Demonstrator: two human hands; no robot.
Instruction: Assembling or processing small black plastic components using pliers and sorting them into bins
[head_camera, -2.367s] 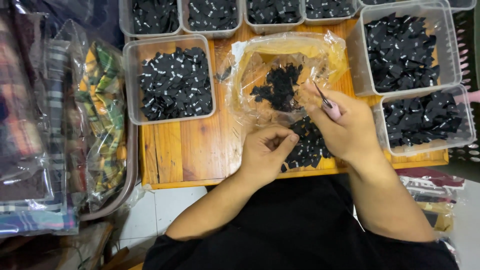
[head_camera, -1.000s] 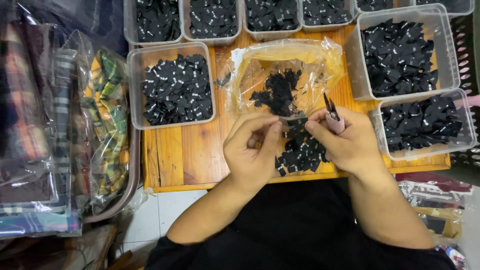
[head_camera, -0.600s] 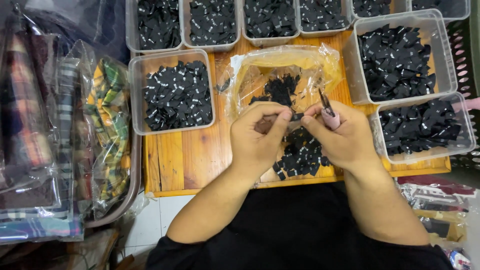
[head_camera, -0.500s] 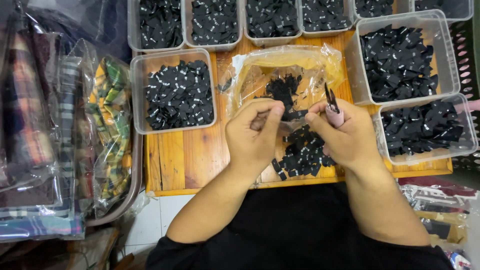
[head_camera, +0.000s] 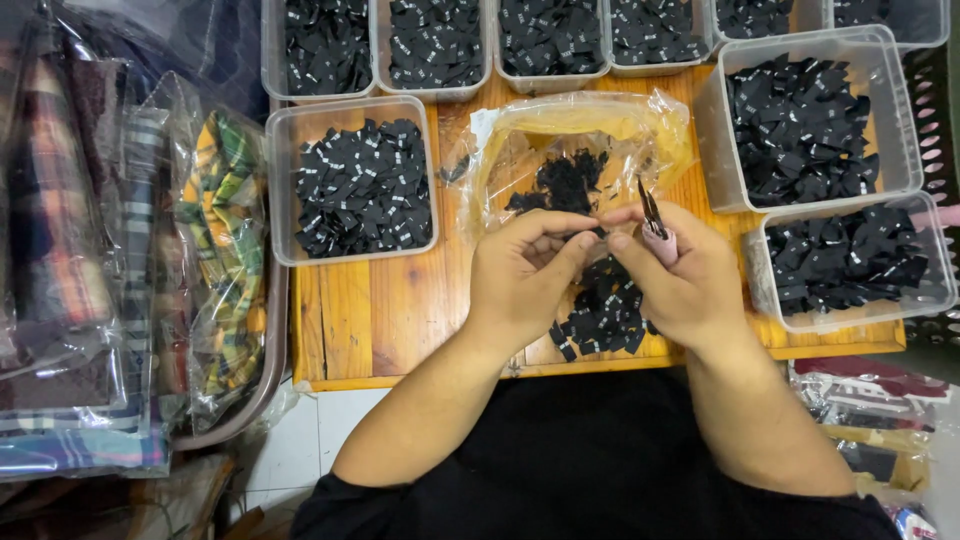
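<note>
Fingertips of both hands meet over the table's middle, pinched on a small black label (head_camera: 597, 232) that is barely visible between them. Left hand (head_camera: 520, 275) is closed on it from the left; right hand (head_camera: 680, 280) pinches too, with snips (head_camera: 655, 228) tucked in its grip, blades up. Since half a second ago the hands have drawn closer together. Beneath them lies a loose pile (head_camera: 600, 315) of labels on the wooden table (head_camera: 370, 310), beyond them an open plastic bag (head_camera: 570, 150) with more. Tubs (head_camera: 350, 180) of labels stand around.
</note>
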